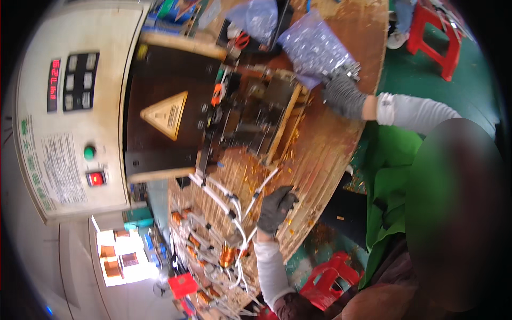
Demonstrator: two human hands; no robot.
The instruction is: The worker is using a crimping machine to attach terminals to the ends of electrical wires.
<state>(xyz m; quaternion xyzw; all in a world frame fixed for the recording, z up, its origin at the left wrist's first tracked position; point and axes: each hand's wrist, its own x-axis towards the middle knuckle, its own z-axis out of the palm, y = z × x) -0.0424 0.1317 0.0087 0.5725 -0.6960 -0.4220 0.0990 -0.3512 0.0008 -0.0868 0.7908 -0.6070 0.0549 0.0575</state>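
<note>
The picture appears turned on its side, with my arms coming in from its right. My right hand (pixel 344 93), in a grey glove, is at the mouth of a clear plastic bag (pixel 314 45) full of small shiny metal pieces. Silver pieces (pixel 349 70) show at its closed fingers. My left hand (pixel 277 209), in a dark grey glove, curls over the bench edge side, its fingers closed where a white sleeved wire (pixel 252 234) runs into it. Other white wires (pixel 218 198) with black bands lie alongside, leading toward a copper coil (pixel 228 256). The inside of each grip is hidden.
A machine (pixel 114 106) with a control panel, lit red switch and dark guard stands before me, its tooling (pixel 258 112) on the wooden bench (pixel 320 149). Several coils lie beyond the wires. Red stools (pixel 437 40) stand on the green floor. Another bag (pixel 256 18) and scissors lie nearby.
</note>
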